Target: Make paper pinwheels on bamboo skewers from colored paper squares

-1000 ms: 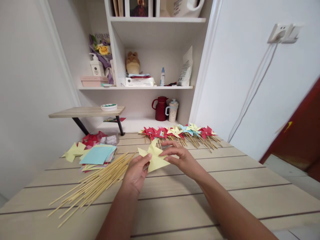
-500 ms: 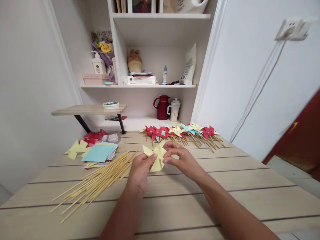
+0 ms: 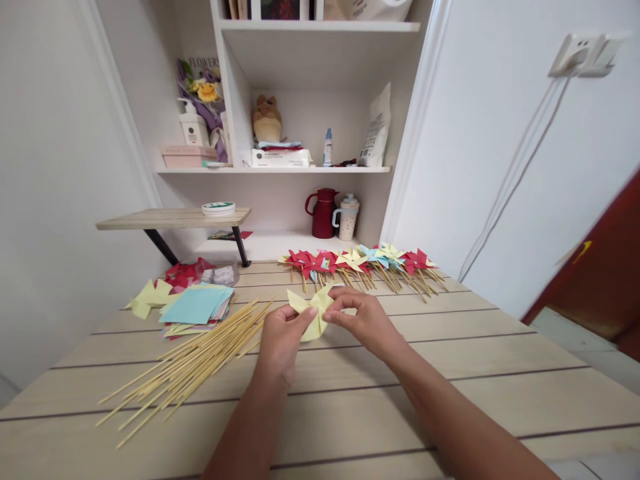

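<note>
A pale yellow paper pinwheel (image 3: 315, 327) is held up just above the table between my two hands. My left hand (image 3: 283, 333) pinches it from the left, thumb pressed near its centre. On the other side, my right hand (image 3: 363, 320) has thumb and index finger closed on the pinwheel's right part, close to the middle. Whether anything small sits between those right fingertips is hidden. To the left of my hands lies a loose bundle of thin wooden sticks (image 3: 200, 363).
Finished pinwheels on sticks (image 3: 360, 262) lie along the table's back. At left are stacked coloured paper squares (image 3: 195, 305), a loose yellow pinwheel (image 3: 150, 298), red paper pieces (image 3: 183, 275) and a clear plastic box (image 3: 220, 273). Behind stand a small raised shelf (image 3: 173, 219) and a red jug (image 3: 325, 213).
My right thumb and index finger have moved in from the pinwheel's right edge towards its centre and closed. My left hand keeps its pinch. The camera view has shifted slightly.
</note>
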Available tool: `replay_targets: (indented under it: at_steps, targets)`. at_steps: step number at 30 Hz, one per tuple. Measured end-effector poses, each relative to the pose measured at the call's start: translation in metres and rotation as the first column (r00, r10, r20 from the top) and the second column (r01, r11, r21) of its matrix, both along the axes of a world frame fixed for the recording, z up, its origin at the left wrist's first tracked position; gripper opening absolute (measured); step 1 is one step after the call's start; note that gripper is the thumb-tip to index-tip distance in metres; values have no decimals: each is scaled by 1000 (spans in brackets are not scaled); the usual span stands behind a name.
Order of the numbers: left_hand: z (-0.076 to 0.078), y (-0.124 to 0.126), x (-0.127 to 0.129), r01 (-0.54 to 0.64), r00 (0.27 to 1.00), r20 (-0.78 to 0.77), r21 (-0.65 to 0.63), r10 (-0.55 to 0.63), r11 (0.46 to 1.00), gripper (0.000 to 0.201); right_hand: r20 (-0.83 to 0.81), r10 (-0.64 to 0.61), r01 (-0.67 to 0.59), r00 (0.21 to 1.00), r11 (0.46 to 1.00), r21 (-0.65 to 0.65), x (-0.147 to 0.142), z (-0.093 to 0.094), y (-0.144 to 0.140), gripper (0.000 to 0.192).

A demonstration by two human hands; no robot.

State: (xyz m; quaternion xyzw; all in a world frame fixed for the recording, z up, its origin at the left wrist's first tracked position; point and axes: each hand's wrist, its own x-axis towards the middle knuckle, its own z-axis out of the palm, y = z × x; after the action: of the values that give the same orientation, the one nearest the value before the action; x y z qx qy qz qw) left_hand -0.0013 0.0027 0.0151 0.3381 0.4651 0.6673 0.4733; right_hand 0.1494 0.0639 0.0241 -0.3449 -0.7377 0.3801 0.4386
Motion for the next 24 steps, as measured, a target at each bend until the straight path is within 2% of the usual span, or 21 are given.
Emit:
replay_targets:
  at_steps: [19, 24]
  targets:
    - [-1, 3, 1, -43, 991, -131, -17, 40, 999, 28, 53, -32, 29, 998, 998, 56, 0, 0, -1, 20]
    - [-1, 4, 4, -90, 982, -168, -24, 85, 996, 26, 55, -23, 19, 998, 998, 63, -3, -1, -1, 21]
